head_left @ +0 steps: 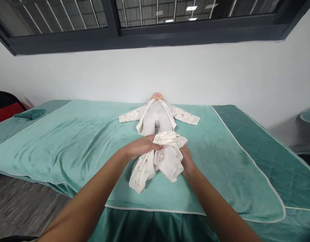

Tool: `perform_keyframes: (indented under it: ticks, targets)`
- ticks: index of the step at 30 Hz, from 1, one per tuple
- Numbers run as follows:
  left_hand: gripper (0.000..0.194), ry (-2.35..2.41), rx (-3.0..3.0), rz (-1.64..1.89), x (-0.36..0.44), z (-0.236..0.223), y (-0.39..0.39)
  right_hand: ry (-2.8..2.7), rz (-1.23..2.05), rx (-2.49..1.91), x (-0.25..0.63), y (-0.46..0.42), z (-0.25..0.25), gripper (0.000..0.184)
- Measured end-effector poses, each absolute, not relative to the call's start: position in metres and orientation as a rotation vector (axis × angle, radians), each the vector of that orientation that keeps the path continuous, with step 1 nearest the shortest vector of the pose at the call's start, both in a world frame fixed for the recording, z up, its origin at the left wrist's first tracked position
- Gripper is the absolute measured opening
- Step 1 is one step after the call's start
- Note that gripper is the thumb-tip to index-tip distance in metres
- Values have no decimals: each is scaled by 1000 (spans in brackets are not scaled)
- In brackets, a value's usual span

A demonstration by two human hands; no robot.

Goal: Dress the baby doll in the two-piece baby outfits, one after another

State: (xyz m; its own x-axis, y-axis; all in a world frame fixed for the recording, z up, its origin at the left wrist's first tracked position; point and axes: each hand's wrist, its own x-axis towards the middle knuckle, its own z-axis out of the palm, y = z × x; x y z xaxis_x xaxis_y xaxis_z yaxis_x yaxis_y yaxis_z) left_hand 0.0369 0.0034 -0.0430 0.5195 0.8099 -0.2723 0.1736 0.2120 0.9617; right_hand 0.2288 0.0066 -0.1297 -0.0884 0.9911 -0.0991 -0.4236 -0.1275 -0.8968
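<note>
A baby doll lies on its back on the bed, its top end toward the wall. Its white printed baby shirt has the sleeves spread wide and the front open over a pale body. Bunched white baby pants with a small print are held up at the doll's lower end, both legs hanging loosely. My left hand is closed on the gathered waist, thumb on top. From the other side, my right hand grips the pants, its fingers mostly behind the cloth. The doll's feet are hidden behind the bunched fabric.
A light green blanket with pale piping covers the bed, wrinkled on the left, over a darker green cover. Behind stand a white wall and a dark-framed window. A red and black item sits at far left.
</note>
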Motion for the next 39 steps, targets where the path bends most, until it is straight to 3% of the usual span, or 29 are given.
perform_keyframes:
  ticks: [3,7,15,27,32,35,39]
  targets:
    - [54,941,1278,490,39,-47,3,-853,1500,-885,228,5,-128,40]
    - [53,974,1260,694,45,-57,8,-872,1504,-800,225,6,-135,38]
    - [31,1265,1591,1072,61,-67,19,-891,1255,-887,225,26,-144,34]
    - [12,1478,1756,1290,63,-74,57,-1148,1011,-998,223,87,-130,26]
    - [13,1389,1623,1325,53,-78,72,-1251,900,-1048,225,103,-132,21]
    - [26,1116,1377,1255,40,-87,75,-1319,817,-1073,228,100,-135,14]
    - [40,815,1069,1252,23,-108,75,-1650,702,-886,236,88,-120,26]
